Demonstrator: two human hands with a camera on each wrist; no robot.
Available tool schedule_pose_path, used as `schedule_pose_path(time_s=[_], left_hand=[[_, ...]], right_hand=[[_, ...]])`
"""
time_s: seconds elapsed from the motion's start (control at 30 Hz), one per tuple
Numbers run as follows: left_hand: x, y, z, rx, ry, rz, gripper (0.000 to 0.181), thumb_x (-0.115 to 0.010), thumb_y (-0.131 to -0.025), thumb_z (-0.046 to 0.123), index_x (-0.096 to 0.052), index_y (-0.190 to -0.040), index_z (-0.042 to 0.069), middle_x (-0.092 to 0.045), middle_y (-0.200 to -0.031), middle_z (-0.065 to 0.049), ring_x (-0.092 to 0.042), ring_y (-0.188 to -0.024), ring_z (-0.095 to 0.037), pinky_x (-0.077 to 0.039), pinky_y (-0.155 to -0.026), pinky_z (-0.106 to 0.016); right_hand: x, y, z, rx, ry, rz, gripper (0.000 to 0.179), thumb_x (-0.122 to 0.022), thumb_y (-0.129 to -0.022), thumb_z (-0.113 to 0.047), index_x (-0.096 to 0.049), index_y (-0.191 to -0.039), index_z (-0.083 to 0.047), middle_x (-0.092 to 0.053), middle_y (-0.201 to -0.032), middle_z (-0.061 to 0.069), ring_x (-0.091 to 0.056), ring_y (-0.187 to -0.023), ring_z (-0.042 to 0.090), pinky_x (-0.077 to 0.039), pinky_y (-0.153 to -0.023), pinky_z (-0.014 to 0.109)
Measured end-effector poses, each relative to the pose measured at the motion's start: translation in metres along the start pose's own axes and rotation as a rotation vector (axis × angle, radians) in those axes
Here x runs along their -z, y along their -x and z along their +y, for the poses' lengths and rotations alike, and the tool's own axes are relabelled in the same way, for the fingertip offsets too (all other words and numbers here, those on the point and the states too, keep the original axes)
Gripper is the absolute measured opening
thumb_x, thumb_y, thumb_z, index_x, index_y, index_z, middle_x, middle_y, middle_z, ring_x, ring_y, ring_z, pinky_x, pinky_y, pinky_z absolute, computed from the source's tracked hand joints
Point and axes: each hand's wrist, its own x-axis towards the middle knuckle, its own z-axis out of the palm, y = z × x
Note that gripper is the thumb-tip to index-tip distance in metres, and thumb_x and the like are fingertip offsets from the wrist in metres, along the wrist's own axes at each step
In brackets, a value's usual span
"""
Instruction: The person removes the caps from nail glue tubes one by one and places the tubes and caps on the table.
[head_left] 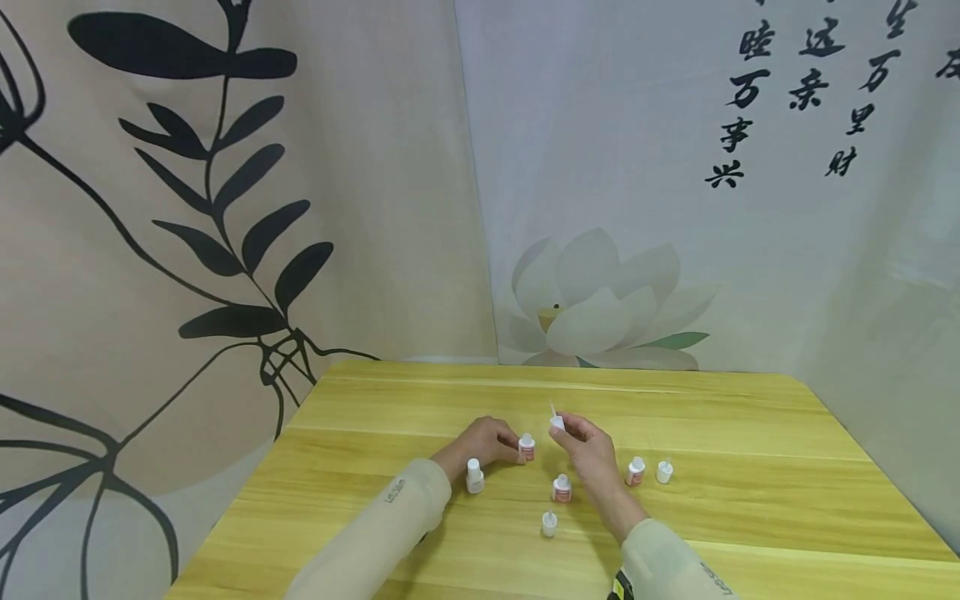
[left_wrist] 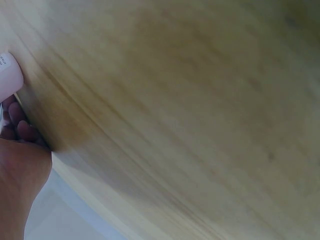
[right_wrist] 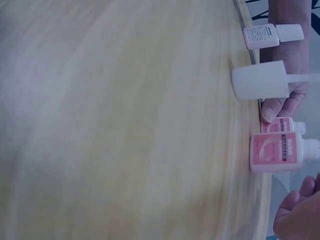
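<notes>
My left hand [head_left: 491, 442] holds a small nail glue bottle [head_left: 527, 448] with a pink label upright on the table, its white neck uncapped. My right hand [head_left: 588, 446] pinches a white brush cap [head_left: 557, 423] between thumb and fingers, its thin brush pointing up, just right of that bottle. Close in front stands another open pink-labelled bottle [right_wrist: 276, 152], and nearer me a loose brush cap [right_wrist: 260, 80] rests with its brush upward. A capped bottle [head_left: 475, 477] is beside my left wrist. In the left wrist view, my left hand [left_wrist: 22, 170] shows only partly.
Right of my right hand stand one more pink-labelled bottle [head_left: 636, 472] and another white cap [head_left: 664, 472]. All of them are on a yellow wood-grain table [head_left: 750, 433]. A printed curtain [head_left: 390, 183] hangs behind its far edge.
</notes>
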Motion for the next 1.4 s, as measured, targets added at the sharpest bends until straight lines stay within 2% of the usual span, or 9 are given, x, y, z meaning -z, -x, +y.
schedule_pose_path(time_s=[0.33,0.6,0.87,1.4], left_hand=[[0.0003,0.0010,0.0021,0.007,-0.004,0.000,0.013,-0.083,-0.082,0.024,-0.080,-0.091,0.015,-0.067,-0.088,0.009,-0.058,-0.086,-0.009,-0.048,-0.084,-0.033],[-0.0006,0.0006,0.0006,0.005,-0.008,0.006,0.013,-0.083,-0.082,0.025,-0.080,-0.091,0.016,-0.067,-0.088,0.010,-0.057,-0.088,-0.010,-0.046,-0.086,-0.035],[-0.0010,0.0001,0.0003,0.011,-0.011,0.005,0.013,-0.083,-0.082,0.025,-0.080,-0.091,0.016,-0.067,-0.088,0.010,-0.056,-0.089,-0.011,-0.046,-0.086,-0.036],[-0.0006,-0.0008,0.0005,0.010,-0.036,0.010,0.013,-0.083,-0.081,0.026,-0.080,-0.091,0.017,-0.066,-0.087,0.011,-0.056,-0.087,-0.008,-0.046,-0.085,-0.032]], right_hand=[[0.0006,-0.0009,0.0003,-0.004,0.011,-0.010,0.043,-0.071,-0.093,-0.024,-0.062,-0.130,-0.004,-0.062,-0.121,0.009,-0.055,-0.114,0.025,-0.043,-0.094,0.037],[0.0000,-0.0008,0.0007,-0.003,0.000,-0.002,0.042,-0.074,-0.091,-0.024,-0.063,-0.126,-0.003,-0.062,-0.116,0.008,-0.055,-0.110,0.023,-0.044,-0.092,0.034],[0.0008,0.0011,-0.0012,-0.005,-0.001,-0.010,0.045,-0.073,-0.092,-0.024,-0.061,-0.131,-0.004,-0.062,-0.118,0.008,-0.055,-0.111,0.023,-0.044,-0.093,0.037],[0.0013,-0.0007,-0.0003,-0.003,0.022,0.008,0.037,-0.075,-0.090,-0.022,-0.065,-0.121,-0.005,-0.064,-0.113,0.006,-0.057,-0.108,0.022,-0.045,-0.089,0.033]])
